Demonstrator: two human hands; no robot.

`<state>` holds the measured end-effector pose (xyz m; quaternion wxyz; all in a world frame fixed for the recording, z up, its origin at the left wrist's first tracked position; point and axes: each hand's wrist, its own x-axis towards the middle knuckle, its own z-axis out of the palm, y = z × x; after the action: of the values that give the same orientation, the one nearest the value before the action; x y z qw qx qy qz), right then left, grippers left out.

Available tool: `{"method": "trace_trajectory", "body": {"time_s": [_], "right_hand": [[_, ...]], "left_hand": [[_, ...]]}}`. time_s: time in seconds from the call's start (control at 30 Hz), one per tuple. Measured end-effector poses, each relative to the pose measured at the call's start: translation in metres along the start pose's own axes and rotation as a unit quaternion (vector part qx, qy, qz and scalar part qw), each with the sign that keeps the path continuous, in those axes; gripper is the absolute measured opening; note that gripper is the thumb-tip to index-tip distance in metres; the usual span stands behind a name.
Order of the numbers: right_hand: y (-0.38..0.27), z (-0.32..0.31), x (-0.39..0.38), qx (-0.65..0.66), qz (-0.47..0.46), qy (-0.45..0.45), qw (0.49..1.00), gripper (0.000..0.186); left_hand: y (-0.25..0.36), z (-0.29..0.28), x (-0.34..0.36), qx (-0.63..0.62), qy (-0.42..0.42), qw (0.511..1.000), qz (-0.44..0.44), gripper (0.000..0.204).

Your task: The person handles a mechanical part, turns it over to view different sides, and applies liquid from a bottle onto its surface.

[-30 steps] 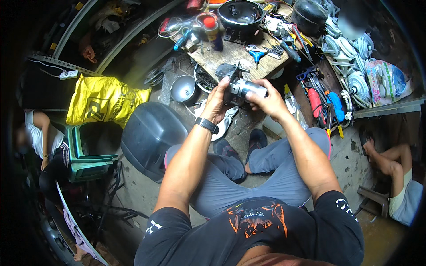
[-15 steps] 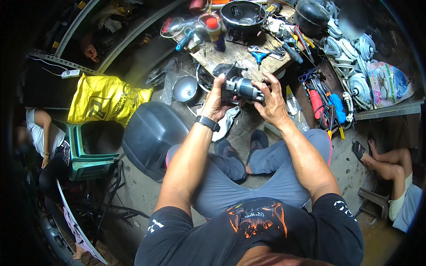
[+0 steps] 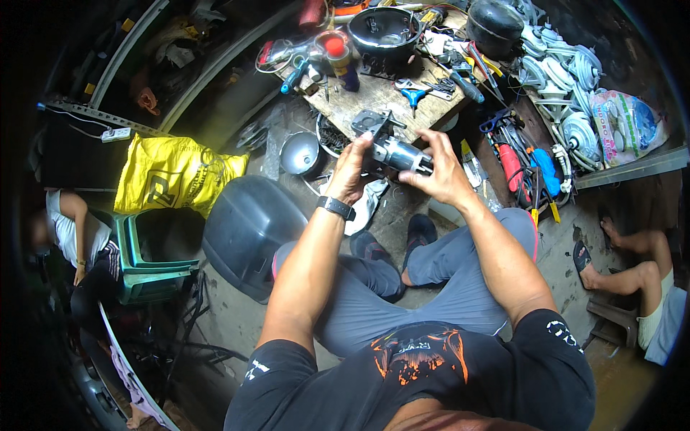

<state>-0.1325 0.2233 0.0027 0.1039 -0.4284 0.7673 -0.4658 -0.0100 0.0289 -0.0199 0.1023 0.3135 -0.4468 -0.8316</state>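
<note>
In front of the workbench I hold up a motor [image 3: 401, 154] with a silver-and-black cylindrical body and a dark flanged bracket at its left end. My left hand [image 3: 351, 172], with a black watch on the wrist, is closed round the bracket end; the bracket partly hides its fingers. At the other end my right hand [image 3: 447, 172] grips the cylinder between the thumb below and the fingers above. The motor lies tilted, its bracket end higher than its right end. Just beyond it is the wooden bench top [image 3: 345, 103], with a blue-handled three-way wrench [image 3: 413, 97] on it.
On the bench stand a black round pot [image 3: 385, 32] and a red-capped spray can [image 3: 341, 63]. Tools fill a box [image 3: 528, 161] at right, beside stacked grey fan-like parts [image 3: 557, 75]. A black plastic case [image 3: 251, 223] and yellow sack [image 3: 172, 172] stand left. Other people sit at both sides.
The motor has turned in my hands: its bracket end now points further up and away, its right end lower. My right thumb has shifted along the cylinder.
</note>
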Motion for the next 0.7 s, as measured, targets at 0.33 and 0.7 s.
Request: {"method": "trace_trajectory", "body": {"time_s": [0.33,0.7], "right_hand": [[0.013,0.003,0.006,0.482,0.354,-0.128,0.791,0.074],[0.006,0.023,0.012,0.152,0.202,-0.037,0.967,0.058]], "left_hand": [[0.001,0.0,0.006,-0.039,0.02,0.999,-0.02,0.059],[0.001,-0.018,0.026,-0.009,0.035,0.999,0.031,0.05]]}}
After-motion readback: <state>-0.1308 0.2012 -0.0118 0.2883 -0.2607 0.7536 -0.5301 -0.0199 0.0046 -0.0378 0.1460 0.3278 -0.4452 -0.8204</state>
